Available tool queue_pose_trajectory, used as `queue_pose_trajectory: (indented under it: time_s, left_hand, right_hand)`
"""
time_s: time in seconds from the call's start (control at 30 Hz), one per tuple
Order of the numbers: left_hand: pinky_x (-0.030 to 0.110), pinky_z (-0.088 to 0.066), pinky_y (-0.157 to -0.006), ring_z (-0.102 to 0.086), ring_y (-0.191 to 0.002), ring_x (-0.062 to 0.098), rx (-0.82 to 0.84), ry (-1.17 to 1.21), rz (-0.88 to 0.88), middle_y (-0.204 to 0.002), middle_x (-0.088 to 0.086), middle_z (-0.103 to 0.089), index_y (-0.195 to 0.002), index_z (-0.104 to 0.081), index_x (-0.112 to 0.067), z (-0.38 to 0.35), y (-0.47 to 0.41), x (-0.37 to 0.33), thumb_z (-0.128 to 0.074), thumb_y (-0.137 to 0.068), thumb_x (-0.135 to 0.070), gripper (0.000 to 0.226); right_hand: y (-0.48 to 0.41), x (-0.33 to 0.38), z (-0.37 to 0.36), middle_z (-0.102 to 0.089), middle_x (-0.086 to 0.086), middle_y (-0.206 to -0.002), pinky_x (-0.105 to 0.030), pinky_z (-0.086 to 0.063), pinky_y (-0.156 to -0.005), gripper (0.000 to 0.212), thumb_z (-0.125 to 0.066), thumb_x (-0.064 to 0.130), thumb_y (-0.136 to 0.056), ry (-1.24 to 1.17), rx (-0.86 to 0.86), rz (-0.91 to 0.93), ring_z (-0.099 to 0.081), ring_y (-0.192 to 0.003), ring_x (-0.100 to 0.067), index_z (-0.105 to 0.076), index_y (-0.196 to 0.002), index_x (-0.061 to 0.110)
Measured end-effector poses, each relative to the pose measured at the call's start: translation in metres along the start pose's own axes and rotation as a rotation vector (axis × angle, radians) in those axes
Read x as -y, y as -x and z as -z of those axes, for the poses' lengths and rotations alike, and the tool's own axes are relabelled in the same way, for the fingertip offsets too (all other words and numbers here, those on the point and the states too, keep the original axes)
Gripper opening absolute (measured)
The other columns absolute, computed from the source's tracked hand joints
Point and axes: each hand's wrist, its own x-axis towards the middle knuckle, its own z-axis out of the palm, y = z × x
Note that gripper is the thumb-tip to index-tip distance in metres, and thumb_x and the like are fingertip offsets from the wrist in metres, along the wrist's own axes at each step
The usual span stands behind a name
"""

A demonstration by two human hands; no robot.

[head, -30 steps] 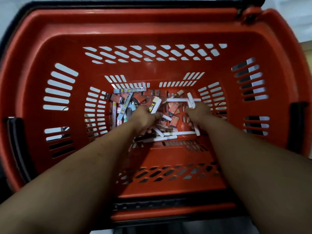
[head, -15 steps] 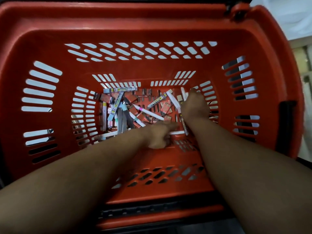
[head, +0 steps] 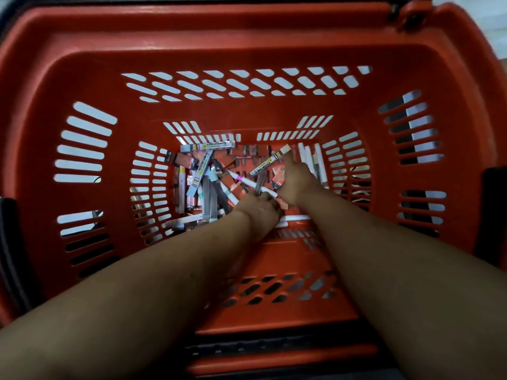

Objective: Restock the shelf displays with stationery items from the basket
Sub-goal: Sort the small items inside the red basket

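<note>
A pale, whitish surface was seen in the upper right corner of the view, blurred and without detail. Just below it, at the right edge, a narrow tan strip was visible; what it belonged to could not be told. A smaller pale patch was caught in the upper left corner. Through the slots of the basket, a pale ground was shown on the far and left sides, while dark and light bands were seen on the right. A dim grey strip was seen along the bottom edge.
</note>
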Motion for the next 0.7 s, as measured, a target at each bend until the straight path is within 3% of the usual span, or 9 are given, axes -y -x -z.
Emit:
queue_pose_trajectory:
  time_s: [0.17, 0.3, 0.37, 0.47, 0.57, 0.63, 0.7]
  left_hand:
    - [0.047, -0.048, -0.100, -0.050, -0.133, 0.031, 0.027, 0.255, 0.139, -0.141, 0.005, -0.057, -0.134, -0.059, -0.022, -0.003, 0.003, 0.012, -0.066, -0.092, -0.027, 0.044]
    - [0.042, -0.054, -0.091, -0.058, -0.122, 0.031, -0.125, 0.443, 0.143, -0.127, 0.006, -0.063, -0.121, -0.066, -0.022, -0.012, 0.014, 0.034, -0.062, -0.093, -0.026, 0.029]
    - [0.044, -0.052, -0.090, -0.052, -0.126, 0.034, -0.173, 0.453, 0.178, -0.131, 0.011, -0.055, -0.125, -0.060, -0.017, -0.015, 0.018, 0.039, -0.059, -0.097, -0.025, 0.029]
    - [0.050, -0.050, -0.097, -0.047, -0.129, 0.041, -0.228, 0.459, 0.287, -0.143, 0.018, -0.037, -0.136, -0.045, -0.008, -0.016, 0.015, 0.041, -0.050, -0.104, -0.019, 0.034]
    - [0.053, -0.049, -0.102, -0.038, -0.132, 0.042, -0.197, 0.458, 0.366, -0.150, 0.020, -0.024, -0.139, -0.042, -0.005, -0.013, 0.012, 0.041, -0.051, -0.099, -0.002, 0.041]
    - [0.052, -0.048, -0.102, -0.035, -0.134, 0.040, -0.183, 0.460, 0.383, -0.152, 0.019, -0.021, -0.141, -0.040, -0.005, -0.013, 0.011, 0.042, -0.050, -0.099, -0.002, 0.044]
    - [0.054, -0.047, -0.104, -0.033, -0.136, 0.040, -0.166, 0.478, 0.387, -0.152, 0.018, -0.023, -0.143, -0.037, -0.008, -0.014, 0.010, 0.043, -0.051, -0.097, -0.002, 0.048]
  right_hand:
    - [0.002, 0.015, -0.012, -0.058, -0.020, -0.125, -0.049, -0.060, -0.077, 0.095, -0.066, 0.004, -0.088, -0.121, 0.063, -0.187, -0.064, -0.105, -0.040, -0.003, -0.156, 0.023]
    - [0.001, 0.014, -0.013, -0.051, -0.025, -0.139, -0.050, -0.058, -0.085, 0.097, -0.062, 0.004, -0.089, -0.094, 0.106, -0.232, -0.061, -0.113, -0.044, 0.002, -0.156, 0.030]
    - [0.002, 0.010, -0.010, -0.049, -0.024, -0.142, -0.048, -0.061, -0.078, 0.095, -0.062, 0.007, -0.091, -0.135, 0.145, -0.220, -0.066, -0.104, -0.042, 0.003, -0.155, 0.032]
    - [0.006, 0.003, -0.003, -0.057, -0.021, -0.128, -0.037, -0.060, -0.052, 0.080, -0.061, 0.013, -0.096, -0.320, 0.201, -0.224, -0.072, -0.074, -0.034, -0.008, -0.151, 0.037]
    - [0.011, -0.001, 0.005, -0.062, -0.016, -0.103, -0.044, -0.064, -0.063, 0.071, -0.053, 0.003, -0.096, -0.439, 0.261, -0.225, -0.074, -0.076, -0.034, -0.018, -0.147, 0.038]
    - [0.016, 0.000, 0.007, -0.058, -0.024, -0.123, -0.053, -0.063, -0.072, 0.078, -0.052, -0.006, -0.094, -0.552, 0.333, -0.227, -0.074, -0.081, -0.040, -0.017, -0.148, 0.039]
    - [0.021, 0.004, 0.004, -0.040, -0.031, -0.148, -0.057, -0.061, -0.078, 0.087, -0.051, -0.015, -0.091, -0.684, 0.407, -0.243, -0.073, -0.085, -0.045, -0.015, -0.149, 0.039]
